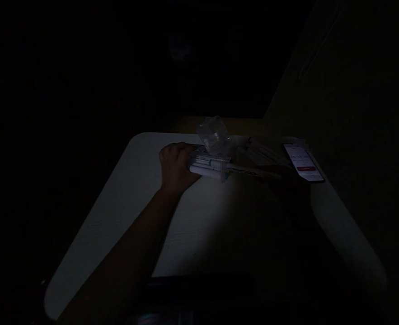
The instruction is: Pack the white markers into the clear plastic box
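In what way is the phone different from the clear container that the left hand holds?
The phone has a lit screen, while the clear container shows pens inside. The phone lies near the right edge of the table; the container is nearer the middle. The left hand grips the container; the phone lies flat. Both are toward the table's far side.

You're working in near pitch black, lol. Your pale, round-cornered table (128, 180) catches light mostly on its left side, and that big dark shape (219, 58) behind is too murky to make out.
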A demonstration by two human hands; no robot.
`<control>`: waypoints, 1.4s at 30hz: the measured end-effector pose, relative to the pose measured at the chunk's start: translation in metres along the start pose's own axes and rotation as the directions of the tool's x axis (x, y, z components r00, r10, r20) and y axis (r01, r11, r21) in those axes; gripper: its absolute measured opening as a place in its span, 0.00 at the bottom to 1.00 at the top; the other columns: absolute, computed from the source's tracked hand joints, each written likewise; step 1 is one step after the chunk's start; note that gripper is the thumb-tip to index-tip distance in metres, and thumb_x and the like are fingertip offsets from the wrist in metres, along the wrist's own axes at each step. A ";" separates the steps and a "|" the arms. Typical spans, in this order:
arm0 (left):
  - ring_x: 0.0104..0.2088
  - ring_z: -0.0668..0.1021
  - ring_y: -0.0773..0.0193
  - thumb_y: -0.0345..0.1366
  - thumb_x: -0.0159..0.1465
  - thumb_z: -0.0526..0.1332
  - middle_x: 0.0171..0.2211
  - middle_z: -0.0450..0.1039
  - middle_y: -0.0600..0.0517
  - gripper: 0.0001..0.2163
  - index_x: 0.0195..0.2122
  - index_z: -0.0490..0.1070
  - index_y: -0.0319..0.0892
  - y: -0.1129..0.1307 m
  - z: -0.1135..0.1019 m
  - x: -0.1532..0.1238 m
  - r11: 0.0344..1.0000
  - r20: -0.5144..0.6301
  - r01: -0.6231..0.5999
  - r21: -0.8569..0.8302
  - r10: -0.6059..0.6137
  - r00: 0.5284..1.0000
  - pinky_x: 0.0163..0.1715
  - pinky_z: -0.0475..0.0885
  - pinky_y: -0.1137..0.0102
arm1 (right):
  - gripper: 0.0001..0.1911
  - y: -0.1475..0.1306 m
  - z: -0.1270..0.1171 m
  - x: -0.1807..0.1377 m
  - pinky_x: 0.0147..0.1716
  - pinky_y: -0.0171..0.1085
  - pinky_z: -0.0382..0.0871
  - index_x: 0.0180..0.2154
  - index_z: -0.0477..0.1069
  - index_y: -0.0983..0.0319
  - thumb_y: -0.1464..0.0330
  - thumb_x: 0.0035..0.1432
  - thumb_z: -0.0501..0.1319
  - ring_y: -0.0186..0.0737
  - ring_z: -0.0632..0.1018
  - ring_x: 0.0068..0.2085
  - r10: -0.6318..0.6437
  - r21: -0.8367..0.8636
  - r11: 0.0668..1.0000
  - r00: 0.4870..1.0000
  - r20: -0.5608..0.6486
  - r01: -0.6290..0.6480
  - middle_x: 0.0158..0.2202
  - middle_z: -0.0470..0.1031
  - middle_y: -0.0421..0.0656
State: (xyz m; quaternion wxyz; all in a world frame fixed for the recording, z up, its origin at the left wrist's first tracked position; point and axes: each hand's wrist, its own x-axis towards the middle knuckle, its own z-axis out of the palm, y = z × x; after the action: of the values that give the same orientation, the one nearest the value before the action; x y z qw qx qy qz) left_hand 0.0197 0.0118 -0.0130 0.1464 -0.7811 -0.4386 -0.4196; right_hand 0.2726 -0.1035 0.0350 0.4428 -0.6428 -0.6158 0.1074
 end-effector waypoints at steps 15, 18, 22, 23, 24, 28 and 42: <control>0.45 0.67 0.54 0.49 0.49 0.62 0.42 0.67 0.47 0.23 0.45 0.64 0.46 0.001 -0.001 0.000 0.999 -0.010 -0.016 0.031 0.016 1.000 0.45 0.58 0.60 | 0.14 0.008 0.003 -0.001 0.40 0.41 0.70 0.42 0.71 0.59 0.63 0.52 0.58 0.39 0.76 0.39 -0.032 0.090 0.995 0.999 0.028 0.029 0.39 0.76 0.42; 0.45 0.67 0.54 0.48 0.48 0.62 0.42 0.67 0.47 0.24 0.45 0.64 0.46 0.000 0.000 -0.001 0.999 -0.029 -0.028 0.023 0.029 0.999 0.45 0.58 0.60 | 0.15 0.011 0.006 -0.002 0.40 0.41 0.69 0.45 0.70 0.58 0.63 0.55 0.56 0.39 0.76 0.37 -0.042 0.161 0.986 0.999 -0.009 0.042 0.38 0.75 0.42; 0.45 0.67 0.55 0.48 0.48 0.63 0.42 0.67 0.48 0.24 0.45 0.64 0.46 -0.001 0.001 -0.001 0.999 -0.038 -0.028 0.020 0.029 0.999 0.45 0.58 0.61 | 0.16 0.014 0.011 -0.003 0.40 0.41 0.69 0.47 0.68 0.57 0.62 0.58 0.52 0.38 0.76 0.36 -0.078 0.229 0.971 0.996 0.039 0.067 0.38 0.75 0.42; 0.45 0.67 0.55 0.48 0.48 0.63 0.42 0.67 0.48 0.24 0.45 0.64 0.46 -0.001 0.001 -0.001 0.999 -0.044 -0.033 0.016 0.034 0.998 0.45 0.58 0.61 | 0.17 0.015 0.013 -0.003 0.40 0.42 0.68 0.47 0.68 0.57 0.62 0.59 0.51 0.37 0.76 0.36 -0.084 0.252 0.965 0.995 0.062 0.065 0.39 0.75 0.42; 0.45 0.67 0.55 0.48 0.48 0.62 0.42 0.67 0.48 0.23 0.45 0.64 0.46 -0.001 0.001 -0.001 0.999 -0.048 -0.036 0.012 0.037 0.998 0.45 0.58 0.61 | 0.17 0.017 0.013 -0.003 0.41 0.42 0.68 0.48 0.67 0.56 0.62 0.59 0.50 0.37 0.76 0.36 -0.091 0.275 0.959 0.992 0.085 0.064 0.40 0.75 0.42; 0.45 0.66 0.55 0.47 0.50 0.61 0.42 0.67 0.48 0.22 0.45 0.64 0.45 0.000 0.001 0.000 0.999 -0.043 -0.034 -0.004 0.034 0.998 0.45 0.58 0.60 | 0.19 0.023 0.013 -0.001 0.41 0.43 0.69 0.51 0.65 0.55 0.61 0.60 0.50 0.39 0.76 0.38 -0.125 0.320 0.945 0.976 0.180 0.062 0.42 0.75 0.42; 0.45 0.67 0.55 0.47 0.49 0.62 0.41 0.68 0.48 0.22 0.44 0.65 0.45 0.000 0.001 0.000 0.999 -0.042 -0.032 0.015 0.032 0.999 0.45 0.58 0.60 | 0.15 0.011 0.009 -0.004 0.35 0.41 0.70 0.43 0.70 0.59 0.63 0.55 0.55 0.39 0.77 0.35 0.005 0.132 0.991 0.999 0.037 -0.010 0.35 0.76 0.42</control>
State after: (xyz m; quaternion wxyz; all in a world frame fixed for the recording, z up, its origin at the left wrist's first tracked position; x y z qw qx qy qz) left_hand 0.0203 0.0120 -0.0130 0.1680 -0.7779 -0.4258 -0.4305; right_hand 0.2738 -0.1016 0.0205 0.4726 -0.6122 -0.6130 0.1615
